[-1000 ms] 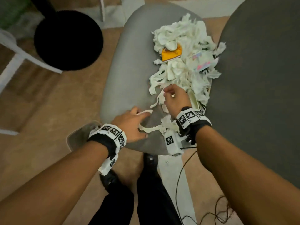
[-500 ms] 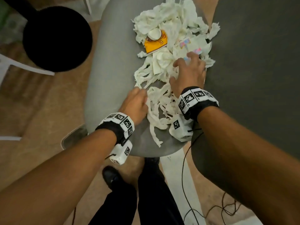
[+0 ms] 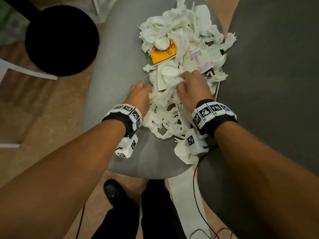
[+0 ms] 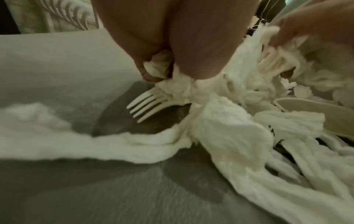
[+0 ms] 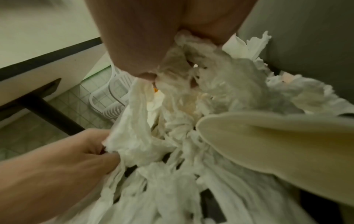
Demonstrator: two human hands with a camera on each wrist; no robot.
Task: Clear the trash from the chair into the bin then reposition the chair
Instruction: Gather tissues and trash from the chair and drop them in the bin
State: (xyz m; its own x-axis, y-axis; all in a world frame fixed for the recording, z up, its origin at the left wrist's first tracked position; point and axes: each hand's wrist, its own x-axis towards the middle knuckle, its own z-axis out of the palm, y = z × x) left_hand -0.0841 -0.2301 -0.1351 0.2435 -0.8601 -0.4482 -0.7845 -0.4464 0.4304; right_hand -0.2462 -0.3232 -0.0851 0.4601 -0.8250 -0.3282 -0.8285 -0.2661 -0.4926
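**Two hands in a pile of paper trash**

The orange cup [image 3: 164, 54] lies squashed on the pile, and its curly brown writing looks like "Coffee", though it is too bent to read for sure. A white paper [image 3: 196, 55] beside it has a pink and blue picture, too small to make out.

The tissue pile [image 3: 181, 35] sits on the grey chair seat [image 3: 117, 66]. The left hand [image 3: 139, 95] is curled tight round a wad of tissue at the near left edge of the pile. The right hand [image 3: 193, 88] is curled into the tissue in the middle of the pile and grips a bunch.

A white plastic fork [image 4: 147, 103] pokes out from under the tissue; its handle is hidden. A round black bin [image 3: 62, 40] stands on the floor left of the chair. Its inside is too dark to see.
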